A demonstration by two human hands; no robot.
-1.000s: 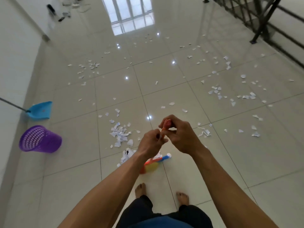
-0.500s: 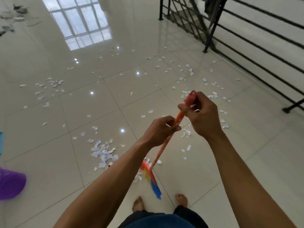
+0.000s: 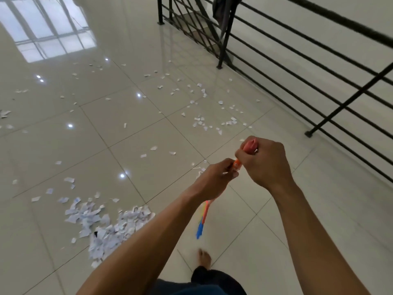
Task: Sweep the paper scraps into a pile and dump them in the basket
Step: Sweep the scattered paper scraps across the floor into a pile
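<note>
Glossy tile floor (image 3: 119,128), paper scraps (image 3: 110,226).

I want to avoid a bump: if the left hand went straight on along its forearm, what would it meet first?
Most likely the right hand, which grips the top of the orange plastic broom handle just ahead of the left hand. Depth is hard to judge, so it might pass below.

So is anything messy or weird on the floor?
Yes. Paper scraps litter the floor: loose ones spread toward the railing, more heaped in a pile at lower left. A dark cloth hangs over the railing.
</note>
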